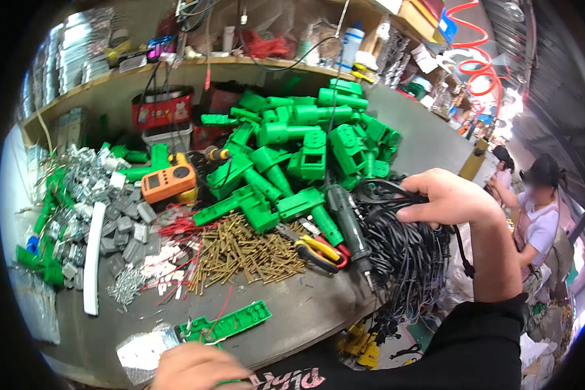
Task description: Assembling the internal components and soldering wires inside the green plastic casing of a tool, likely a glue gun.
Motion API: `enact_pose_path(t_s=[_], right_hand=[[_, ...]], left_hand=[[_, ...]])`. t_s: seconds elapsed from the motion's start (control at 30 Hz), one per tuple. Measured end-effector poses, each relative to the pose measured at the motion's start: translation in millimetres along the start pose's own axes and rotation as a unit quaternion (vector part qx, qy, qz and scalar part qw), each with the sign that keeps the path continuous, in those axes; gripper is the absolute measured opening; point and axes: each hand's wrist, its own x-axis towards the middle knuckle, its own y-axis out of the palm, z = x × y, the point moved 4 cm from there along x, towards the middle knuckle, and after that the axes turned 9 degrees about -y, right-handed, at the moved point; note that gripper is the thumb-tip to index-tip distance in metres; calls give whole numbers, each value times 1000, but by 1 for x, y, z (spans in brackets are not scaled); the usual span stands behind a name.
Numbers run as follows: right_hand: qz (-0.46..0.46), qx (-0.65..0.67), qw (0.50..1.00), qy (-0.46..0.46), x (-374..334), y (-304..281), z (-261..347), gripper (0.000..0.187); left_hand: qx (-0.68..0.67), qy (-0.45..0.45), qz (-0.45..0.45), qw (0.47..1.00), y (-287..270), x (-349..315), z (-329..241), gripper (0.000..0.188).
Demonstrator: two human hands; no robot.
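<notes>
My right hand [445, 198] is at the heap of black cables [403, 247] on the right edge of the table. Its fingers are curled round a black cable, and a cable end [465, 253] hangs below the wrist. At the lower edge, my left hand [198, 369] is smeared by motion, so its fingers do not show clearly. Just beyond it lies an open green plastic housing half [230, 322] with thin red and white wires. Beside it is a crumpled clear and silvery piece [143, 351]. A dark electric screwdriver [349, 224] lies left of the cables, pointing toward me.
Brass screws [240, 253] are piled mid-table, near yellow-and-red-handled pliers [315, 250]. Behind are heaped green housings [299, 136] and an orange meter [169, 183]. Grey parts [120, 231] and a white strip [94, 260] lie left. A person [539, 214] is at the far right.
</notes>
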Motion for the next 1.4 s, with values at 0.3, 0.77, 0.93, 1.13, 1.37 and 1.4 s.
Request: enact_pose_path(t_s=[0.3,0.77,0.93,1.13,1.37,1.4], right_hand=[[-237,620,716,-219,78,60,101,30],[6,140,930,-339,-1,214,141,28],[31,319,873,-367,17,242,137,19],[72,590,775,-215,35,276,112,22],[129,767,610,-154,35,284,105,22],[125,770,608,-147,35,286,103,22]], left_hand=[[-600,-181,312,714,102,55,7,74],[196,-82,96,972,47,2,14,16],[293,-141,201,924,51,-9,16,25],[316,-39,-25,948,-30,85,93,8],[457,-105,65,881,-12,135,203,13],[446,-96,77,886,-11,139,205,14]])
